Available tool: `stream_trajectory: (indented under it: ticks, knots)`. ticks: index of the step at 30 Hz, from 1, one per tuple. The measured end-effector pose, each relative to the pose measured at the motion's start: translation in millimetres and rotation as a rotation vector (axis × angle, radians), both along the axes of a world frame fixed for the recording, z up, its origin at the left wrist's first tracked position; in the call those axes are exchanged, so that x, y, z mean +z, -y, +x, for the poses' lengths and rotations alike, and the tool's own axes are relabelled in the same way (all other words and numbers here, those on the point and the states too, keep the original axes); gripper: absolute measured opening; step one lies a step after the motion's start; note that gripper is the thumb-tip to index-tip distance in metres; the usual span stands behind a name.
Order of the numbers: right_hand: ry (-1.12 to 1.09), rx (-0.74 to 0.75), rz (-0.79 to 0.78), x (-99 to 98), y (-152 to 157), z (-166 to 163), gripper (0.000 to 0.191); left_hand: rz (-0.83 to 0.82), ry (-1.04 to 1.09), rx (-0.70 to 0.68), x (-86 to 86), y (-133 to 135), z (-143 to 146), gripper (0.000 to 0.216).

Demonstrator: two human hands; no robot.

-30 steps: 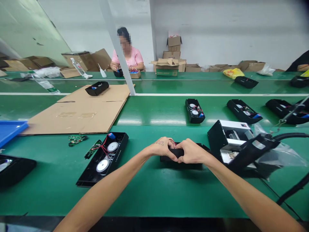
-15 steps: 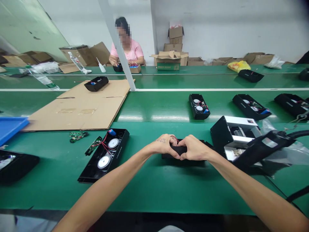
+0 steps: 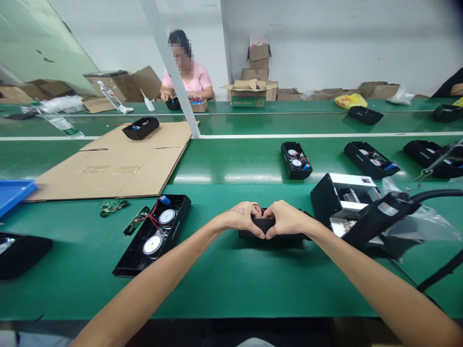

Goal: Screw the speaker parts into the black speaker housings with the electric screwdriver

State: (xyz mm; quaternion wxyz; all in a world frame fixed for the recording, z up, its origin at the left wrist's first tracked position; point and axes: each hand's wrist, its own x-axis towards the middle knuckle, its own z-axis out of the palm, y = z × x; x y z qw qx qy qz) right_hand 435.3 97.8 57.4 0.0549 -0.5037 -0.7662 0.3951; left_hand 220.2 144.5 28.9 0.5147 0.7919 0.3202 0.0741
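Observation:
A black speaker housing (image 3: 263, 225) lies crosswise on the green bench before me. My left hand (image 3: 243, 218) grips its near wall, the thumb outside and the fingers reaching over into the box. Close beside it, my right hand (image 3: 287, 219) holds the same wall in the same way, and the two thumb tips meet. Both hands hide the inside of this housing; a bit of red wire shows at the left fingers. To the left lies an open speaker housing (image 3: 175, 237) with two round white-backed speakers, a blue part and red wires leading to a green circuit board (image 3: 136, 220).
At the right stand a black-and-white machine (image 3: 321, 200) and a thick black tool (image 3: 381, 217) with a cable. Cardboard (image 3: 104, 166), a loose circuit board (image 3: 114, 207) and a blue tray (image 3: 14, 193) lie left. More housings (image 3: 296, 160) sit beyond; a co-worker (image 3: 197, 79) sits across.
My right thumb has shifted slightly and now meets the left thumb tip on the wall. The whole view has moved a little; both hands stay on the housing.

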Motion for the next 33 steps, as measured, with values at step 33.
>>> stream_trajectory:
  ticks: [33]
  knots:
    - [0.087,0.031,0.001,11.8,-6.6,1.7,0.034,-0.060,-0.062,-0.013,8.7,-8.4,5.3,0.056]
